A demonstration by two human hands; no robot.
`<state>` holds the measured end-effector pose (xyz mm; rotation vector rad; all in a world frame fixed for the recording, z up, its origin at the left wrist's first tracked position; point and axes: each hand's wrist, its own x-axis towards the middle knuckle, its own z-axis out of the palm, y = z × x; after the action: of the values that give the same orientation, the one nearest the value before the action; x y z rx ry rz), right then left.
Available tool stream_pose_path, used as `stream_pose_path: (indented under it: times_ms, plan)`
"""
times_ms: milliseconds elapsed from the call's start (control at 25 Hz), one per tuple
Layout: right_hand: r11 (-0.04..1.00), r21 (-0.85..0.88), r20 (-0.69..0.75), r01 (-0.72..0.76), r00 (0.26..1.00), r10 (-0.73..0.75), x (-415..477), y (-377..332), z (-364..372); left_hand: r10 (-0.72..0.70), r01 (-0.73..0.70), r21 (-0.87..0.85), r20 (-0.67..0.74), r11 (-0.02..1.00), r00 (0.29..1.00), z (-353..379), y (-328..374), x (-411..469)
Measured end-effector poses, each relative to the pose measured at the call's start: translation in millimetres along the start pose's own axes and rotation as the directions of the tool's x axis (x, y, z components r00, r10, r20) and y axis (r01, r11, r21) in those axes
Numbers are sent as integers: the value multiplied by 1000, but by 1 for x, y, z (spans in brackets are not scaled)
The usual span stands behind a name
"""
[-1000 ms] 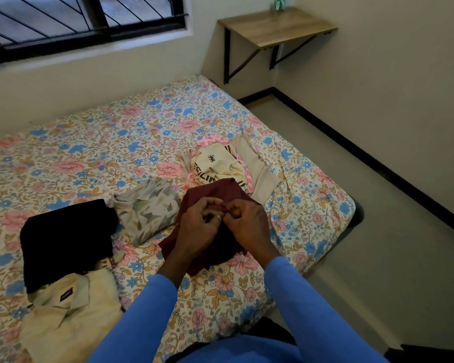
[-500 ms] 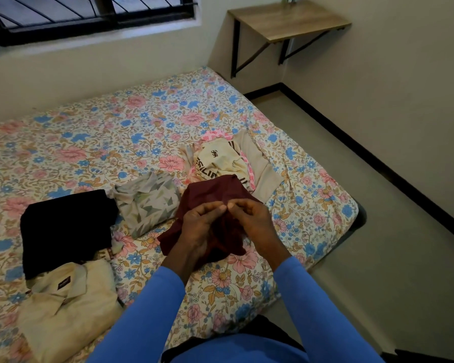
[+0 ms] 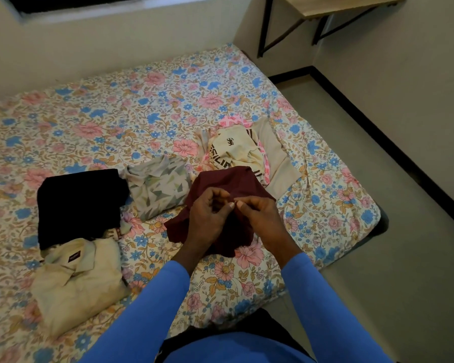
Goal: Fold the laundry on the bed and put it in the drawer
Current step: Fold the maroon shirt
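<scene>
A maroon garment (image 3: pixel 222 180) lies crumpled near the front right of the floral bed (image 3: pixel 147 106). My left hand (image 3: pixel 210 216) and my right hand (image 3: pixel 257 217) are raised over it, fingertips meeting, both pinching a bit of its fabric. Left of it sit three folded pieces: a grey patterned shirt (image 3: pixel 159 188), a black garment (image 3: pixel 76 203) and a cream collared shirt (image 3: pixel 76 281). Behind the maroon garment is an unfolded heap with a cream printed top (image 3: pixel 231 151), pink cloth and a beige piece (image 3: pixel 275 155).
A wooden wall shelf (image 3: pixel 333 6) on black brackets hangs in the far right corner. Bare grey floor (image 3: pixel 393 231) runs along the bed's right side up to a wall with a black skirting. A window ledge is above the bed. No drawer is in view.
The view has tilted down and nearer the bed. My hands stay together over the maroon garment, still working its fabric between the fingertips; the other clothes have not moved.
</scene>
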<state>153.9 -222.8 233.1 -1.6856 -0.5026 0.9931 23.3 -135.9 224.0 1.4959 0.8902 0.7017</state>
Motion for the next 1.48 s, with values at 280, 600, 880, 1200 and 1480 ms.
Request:
stream_pose_path:
  times_ms: [280, 600, 880, 1200, 1480]
  plan:
    - [863, 424, 161, -275, 961, 227, 9, -8, -7, 24, -22, -11, 130, 1000, 991, -3, 7, 24]
    - [996, 57, 184, -61, 982, 50, 25, -15, -21, -138, 155, -156, 116, 976, 984, 5, 2, 33]
    - [991, 74, 373, -114, 925, 79, 50, 1, -39, -249, 267, -75, 191, 961, 950, 13, 7, 42]
    - [923, -290, -103, -253, 967, 233, 155, 61, -66, -512, 290, 833, -8, 472, 859, -13, -69, 41]
    - [675, -623, -111, -395, 899, 424, 299, 166, -78, -396, 374, 881, -246, 288, 885, -10, -171, 30]
